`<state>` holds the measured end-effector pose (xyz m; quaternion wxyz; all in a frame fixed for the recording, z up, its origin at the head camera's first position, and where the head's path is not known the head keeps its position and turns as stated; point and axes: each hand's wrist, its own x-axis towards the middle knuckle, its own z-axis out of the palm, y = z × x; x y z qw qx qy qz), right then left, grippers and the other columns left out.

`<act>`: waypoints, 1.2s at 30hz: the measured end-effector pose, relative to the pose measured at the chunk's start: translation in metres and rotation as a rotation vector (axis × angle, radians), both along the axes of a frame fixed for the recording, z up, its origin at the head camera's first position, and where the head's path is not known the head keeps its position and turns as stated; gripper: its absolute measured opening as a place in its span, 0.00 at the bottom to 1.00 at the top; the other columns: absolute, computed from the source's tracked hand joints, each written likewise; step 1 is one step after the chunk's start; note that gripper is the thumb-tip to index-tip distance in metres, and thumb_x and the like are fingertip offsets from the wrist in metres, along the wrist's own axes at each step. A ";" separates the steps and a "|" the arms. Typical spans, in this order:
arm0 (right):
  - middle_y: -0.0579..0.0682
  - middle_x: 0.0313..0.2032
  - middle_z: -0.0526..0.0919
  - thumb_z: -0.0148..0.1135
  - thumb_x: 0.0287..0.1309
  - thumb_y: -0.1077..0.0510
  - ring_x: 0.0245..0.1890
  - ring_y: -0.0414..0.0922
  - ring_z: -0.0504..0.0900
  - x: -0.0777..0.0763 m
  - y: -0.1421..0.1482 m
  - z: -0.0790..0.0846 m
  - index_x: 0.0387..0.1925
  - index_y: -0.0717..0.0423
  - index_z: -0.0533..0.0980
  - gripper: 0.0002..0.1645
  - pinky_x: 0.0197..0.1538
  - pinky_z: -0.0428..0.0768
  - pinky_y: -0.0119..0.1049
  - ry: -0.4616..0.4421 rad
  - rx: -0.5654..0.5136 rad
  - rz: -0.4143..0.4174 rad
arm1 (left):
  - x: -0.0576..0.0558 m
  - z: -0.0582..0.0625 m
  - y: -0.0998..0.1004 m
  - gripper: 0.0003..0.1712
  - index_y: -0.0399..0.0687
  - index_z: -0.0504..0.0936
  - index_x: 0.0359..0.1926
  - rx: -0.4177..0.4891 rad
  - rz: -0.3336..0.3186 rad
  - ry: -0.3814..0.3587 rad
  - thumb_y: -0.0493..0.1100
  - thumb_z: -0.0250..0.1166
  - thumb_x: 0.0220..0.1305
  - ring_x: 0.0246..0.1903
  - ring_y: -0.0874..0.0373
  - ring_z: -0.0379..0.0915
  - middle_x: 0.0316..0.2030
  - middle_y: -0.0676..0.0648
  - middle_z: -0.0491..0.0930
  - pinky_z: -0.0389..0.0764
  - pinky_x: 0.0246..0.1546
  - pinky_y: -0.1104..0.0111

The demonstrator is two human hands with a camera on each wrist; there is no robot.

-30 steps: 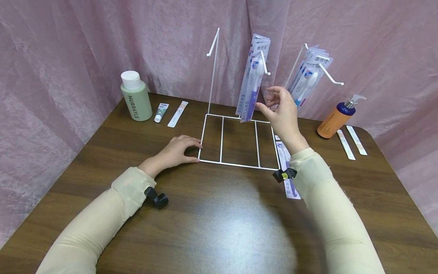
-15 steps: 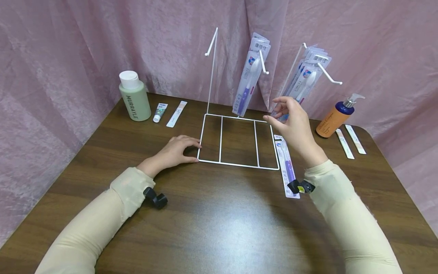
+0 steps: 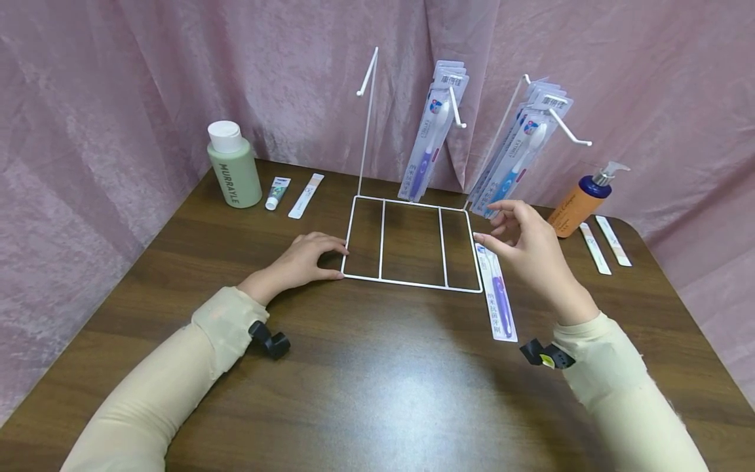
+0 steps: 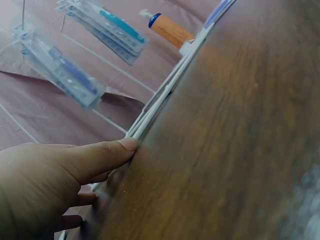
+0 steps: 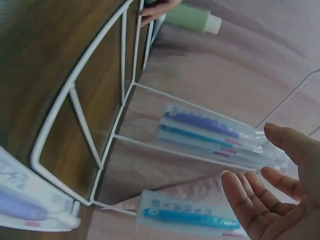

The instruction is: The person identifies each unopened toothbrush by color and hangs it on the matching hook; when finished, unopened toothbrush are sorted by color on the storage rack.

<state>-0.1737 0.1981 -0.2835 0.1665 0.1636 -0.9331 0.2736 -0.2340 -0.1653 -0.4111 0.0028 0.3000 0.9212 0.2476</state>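
My left hand (image 3: 307,261) rests at the front left corner of a white wire display rack (image 3: 413,284). Its thumb (image 4: 117,151) touches the corner and the fingers lie along the left bar. My right hand (image 3: 527,246), fingers loosely bent and holding nothing, hovers at the upper end of a purple packaged toothbrush (image 3: 500,301). That pack lies flat on the table against the rack's right side. Packaged toothbrushes (image 3: 427,147) hang from the middle hook, purple in front. More packaged toothbrushes (image 3: 519,157), blue in front, hang from the right hook.
A green bottle (image 3: 236,174), a small toothpaste tube (image 3: 278,193) and a white sachet (image 3: 306,196) are at the back left of the table (image 3: 354,380). At the back right stand an orange pump bottle (image 3: 575,206) and white sachets (image 3: 596,249). A pink curtain (image 3: 283,78) hangs behind.
My right hand has moved away from the middle toothbrushes, down and right to the toothbrush on the table. The middle packs have swung back to the left. My left hand stays put.
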 end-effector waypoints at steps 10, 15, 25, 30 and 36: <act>0.55 0.37 0.81 0.70 0.54 0.56 0.36 0.46 0.82 0.016 0.024 -0.019 0.55 0.59 0.72 0.28 0.34 0.75 0.25 -0.057 0.020 -0.014 | -0.001 -0.001 0.000 0.27 0.50 0.81 0.54 0.008 0.000 0.007 0.52 0.72 0.54 0.64 0.45 0.65 0.62 0.45 0.75 0.59 0.64 0.46; 0.57 0.38 0.82 0.69 0.55 0.55 0.38 0.50 0.83 0.019 0.036 -0.031 0.56 0.60 0.72 0.28 0.34 0.75 0.28 -0.115 0.040 -0.023 | -0.001 -0.002 0.000 0.27 0.50 0.80 0.55 0.003 0.002 0.004 0.52 0.72 0.54 0.64 0.44 0.64 0.63 0.44 0.74 0.59 0.64 0.45; 0.60 0.38 0.83 0.69 0.56 0.53 0.37 0.51 0.83 0.023 0.057 -0.059 0.55 0.63 0.72 0.30 0.38 0.74 0.36 -0.224 0.099 -0.056 | -0.002 -0.004 0.000 0.27 0.50 0.80 0.55 0.003 -0.003 0.014 0.52 0.71 0.55 0.64 0.43 0.64 0.63 0.43 0.74 0.59 0.64 0.44; 0.60 0.39 0.81 0.69 0.56 0.53 0.38 0.52 0.81 0.023 0.062 -0.066 0.56 0.64 0.71 0.30 0.38 0.75 0.38 -0.280 0.122 -0.064 | -0.003 -0.003 0.000 0.27 0.51 0.80 0.55 -0.009 0.004 0.007 0.52 0.72 0.54 0.64 0.44 0.64 0.63 0.44 0.74 0.59 0.64 0.45; 0.61 0.40 0.80 0.69 0.55 0.52 0.40 0.53 0.80 0.019 0.065 -0.072 0.56 0.64 0.71 0.31 0.40 0.75 0.40 -0.346 0.158 -0.065 | -0.003 -0.002 0.000 0.27 0.51 0.81 0.54 -0.006 0.008 0.002 0.53 0.72 0.54 0.64 0.45 0.64 0.63 0.45 0.74 0.59 0.64 0.46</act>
